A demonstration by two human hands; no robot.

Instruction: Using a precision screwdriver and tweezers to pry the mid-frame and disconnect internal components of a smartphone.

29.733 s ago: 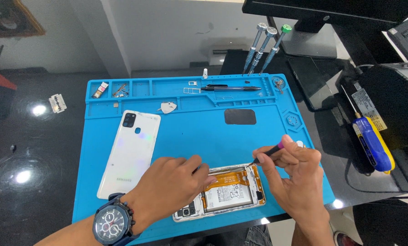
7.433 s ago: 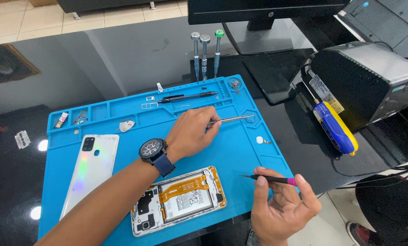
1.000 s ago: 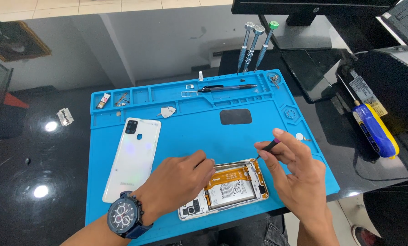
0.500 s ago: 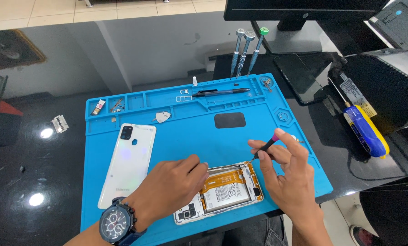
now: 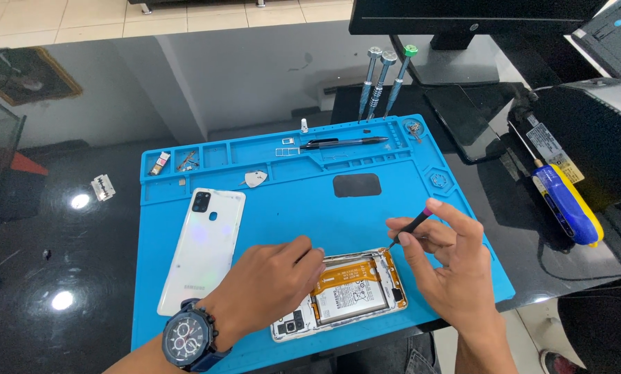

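Note:
An opened phone [image 5: 355, 291] with its battery and orange flex showing lies at the front of a blue work mat [image 5: 289, 208]. My left hand [image 5: 269, 284], with a wristwatch on that wrist, rests on the phone's left part and pins it down. My right hand [image 5: 445, 260] pinches a thin black screwdriver [image 5: 411, 227] with a pink cap; its tip hovers just above the phone's upper right corner. The phone's white back cover [image 5: 203, 249] lies face down on the mat to the left.
Three precision screwdrivers [image 5: 383, 79] stand upright behind the mat. A black pen-like tool [image 5: 345, 143], a white pick [image 5: 255, 179] and small parts sit in the mat's rear trays. A dark pad [image 5: 357, 185] lies mid-mat. A blue-yellow device [image 5: 566, 205] and monitor base are on the right.
The view has shifted slightly. My right hand has lifted a little, with the screwdriver tip still near the phone's upper right corner. My left hand stays on the phone.

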